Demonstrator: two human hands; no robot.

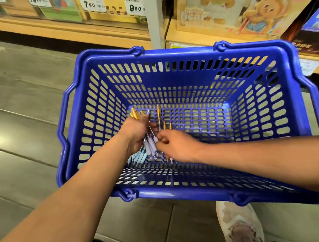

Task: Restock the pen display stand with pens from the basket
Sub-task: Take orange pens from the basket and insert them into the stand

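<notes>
The restock looks to be at an early, gathering stage: the display stand is nowhere in view, and every pen visible is inside the single blue basket (187, 52), which stands on the grey floor (24, 95) below a wooden shelf (94, 32). How many pens the stand already holds cannot be told. At the basket's 9 o'clock side, the left hand (137, 131) has its fingers curled around a bundle of pens (149, 144). Three lilac grips can be counted pointing toward 6 o'clock, and a cluster of orange clips, too crowded to count, pokes out toward 12. The right hand (178, 144), reaching in from 3 o'clock, has its fingers curled and seems to pinch the rightmost pen (155, 140) of that bundle between thumb and forefinger. Under the left wrist, toward 7 o'clock, lie roughly four pale blue pens (139, 157). About three orange-topped pens (164, 124) lie loose just beyond the right hand's fingertips. Carrying the pens over and slotting them in is all yet to be done. Three price labels (134, 7) are readable on the shelf, and one shoe (241, 228) shows at 6 o'clock.
</notes>
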